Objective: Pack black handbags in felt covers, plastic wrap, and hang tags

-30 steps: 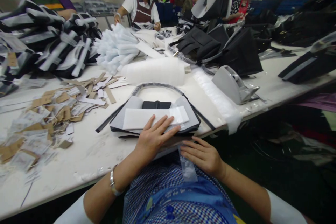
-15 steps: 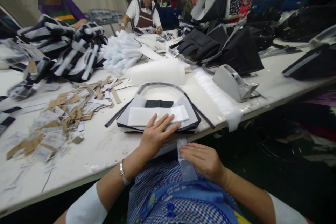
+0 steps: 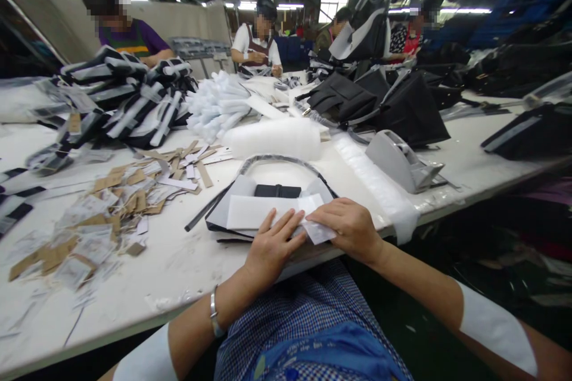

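Note:
A black handbag (image 3: 215, 225) with pale wrapping lies flat at the table's front edge, its covered handle (image 3: 280, 158) arched away from me. Across its front runs a white foam strip (image 3: 249, 212). My left hand (image 3: 270, 253) rests flat on the lower edge of that strip, fingers outstretched and holding nothing. At the bag's right end, my right hand (image 3: 355, 231) pinches a short translucent strip of tape (image 3: 319, 232), laying it against the end of the foam. The fingers of both hands nearly meet. The bag's lower right corner is hidden behind my right hand.
Loose cardboard tags (image 3: 109, 202) are strewn to the left. Behind the bag sit a white foam roll (image 3: 272, 138) and a pile of white foam pieces (image 3: 218, 104). A grey tape dispenser (image 3: 395, 158) stands right, near black bags (image 3: 415, 110). Several people work across the table.
My right hand has risen from my lap to the bag's right end, bringing the translucent tape onto the foam. My left hand stays flat on the foam strip. The view has shifted slightly.

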A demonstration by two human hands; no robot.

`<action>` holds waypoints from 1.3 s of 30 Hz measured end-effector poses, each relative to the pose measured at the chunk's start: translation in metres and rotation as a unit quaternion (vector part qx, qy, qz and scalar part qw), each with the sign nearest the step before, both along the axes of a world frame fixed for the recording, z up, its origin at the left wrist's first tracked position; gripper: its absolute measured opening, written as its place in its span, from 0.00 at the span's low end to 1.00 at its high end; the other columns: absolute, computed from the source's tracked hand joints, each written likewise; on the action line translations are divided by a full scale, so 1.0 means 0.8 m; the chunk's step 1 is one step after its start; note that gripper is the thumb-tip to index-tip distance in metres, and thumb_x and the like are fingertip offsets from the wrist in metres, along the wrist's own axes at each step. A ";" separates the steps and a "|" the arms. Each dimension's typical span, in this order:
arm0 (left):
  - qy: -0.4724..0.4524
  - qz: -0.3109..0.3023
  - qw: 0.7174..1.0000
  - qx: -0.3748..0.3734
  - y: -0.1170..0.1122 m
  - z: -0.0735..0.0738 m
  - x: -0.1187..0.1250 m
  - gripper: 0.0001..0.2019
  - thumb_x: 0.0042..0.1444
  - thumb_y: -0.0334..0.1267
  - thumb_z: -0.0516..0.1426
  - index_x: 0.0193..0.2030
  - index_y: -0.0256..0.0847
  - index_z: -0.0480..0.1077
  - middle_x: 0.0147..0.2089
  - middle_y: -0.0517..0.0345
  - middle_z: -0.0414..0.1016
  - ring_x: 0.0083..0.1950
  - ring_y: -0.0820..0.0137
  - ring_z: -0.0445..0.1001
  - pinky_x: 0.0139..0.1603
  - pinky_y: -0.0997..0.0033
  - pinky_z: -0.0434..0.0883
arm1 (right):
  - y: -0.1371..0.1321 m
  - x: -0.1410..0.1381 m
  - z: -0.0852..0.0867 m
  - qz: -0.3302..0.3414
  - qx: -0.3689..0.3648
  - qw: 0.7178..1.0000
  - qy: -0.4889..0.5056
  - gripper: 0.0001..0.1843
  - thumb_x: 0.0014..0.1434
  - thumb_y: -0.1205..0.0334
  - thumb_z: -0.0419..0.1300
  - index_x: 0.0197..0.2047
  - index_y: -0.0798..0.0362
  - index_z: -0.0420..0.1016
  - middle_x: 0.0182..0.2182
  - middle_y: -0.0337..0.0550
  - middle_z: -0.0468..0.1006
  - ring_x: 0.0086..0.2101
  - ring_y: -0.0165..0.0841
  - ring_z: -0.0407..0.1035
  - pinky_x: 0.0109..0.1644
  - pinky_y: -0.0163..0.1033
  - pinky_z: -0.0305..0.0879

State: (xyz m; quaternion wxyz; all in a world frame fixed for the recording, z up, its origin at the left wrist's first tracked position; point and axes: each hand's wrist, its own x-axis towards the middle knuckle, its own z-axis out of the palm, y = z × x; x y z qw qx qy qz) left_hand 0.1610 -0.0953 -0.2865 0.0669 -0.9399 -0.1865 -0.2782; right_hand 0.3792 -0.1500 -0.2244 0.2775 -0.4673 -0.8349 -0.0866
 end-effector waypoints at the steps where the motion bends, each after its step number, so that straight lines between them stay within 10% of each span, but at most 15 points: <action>1: -0.001 -0.002 1.000 0.000 0.000 0.000 0.000 0.10 0.67 0.36 0.54 0.52 0.45 0.73 0.68 0.51 0.65 0.68 0.59 0.64 0.69 0.44 0.59 | 0.006 0.002 -0.005 -0.017 -0.013 1.000 0.007 0.13 0.58 0.72 0.57 0.44 0.52 0.79 0.39 0.43 0.84 0.39 0.37 0.77 0.44 0.42 0.69; 12: -0.039 -0.018 0.999 0.033 0.004 -0.004 0.002 0.14 0.69 0.32 0.49 0.55 0.41 0.72 0.63 0.55 0.71 0.66 0.67 0.67 0.72 0.57 0.56 | 0.054 0.015 -0.017 -0.098 -0.225 0.956 0.164 0.07 0.55 0.65 0.69 0.28 0.51 0.76 0.33 0.37 0.74 0.33 0.30 0.70 0.38 0.35 0.66; 22: 0.001 0.000 0.999 0.043 0.007 0.013 0.004 0.17 0.71 0.34 0.45 0.58 0.45 0.71 0.69 0.59 0.64 0.66 0.67 0.67 0.70 0.60 0.59 | 0.079 0.023 -0.023 -0.139 -0.300 0.926 0.185 0.18 0.53 0.64 0.68 0.46 0.49 0.69 0.36 0.34 0.75 0.26 0.27 0.66 0.34 0.35 0.62; 33: 0.049 0.055 0.997 0.030 0.000 0.012 0.016 0.20 0.71 0.34 0.44 0.66 0.44 0.64 0.65 0.59 0.69 0.62 0.67 0.70 0.67 0.61 0.65 | 0.095 0.025 -0.033 -0.143 -0.278 0.926 0.210 0.16 0.55 0.64 0.66 0.46 0.49 0.69 0.32 0.34 0.76 0.24 0.26 0.66 0.32 0.33 0.62; 39: 0.029 0.047 0.997 0.059 0.004 0.010 0.017 0.24 0.69 0.29 0.40 0.66 0.45 0.64 0.65 0.61 0.70 0.61 0.67 0.72 0.64 0.61 0.67 | 0.072 0.056 -0.004 -0.141 -0.240 0.925 0.260 0.09 0.58 0.64 0.62 0.43 0.50 0.73 0.38 0.38 0.80 0.24 0.25 0.69 0.33 0.33 0.66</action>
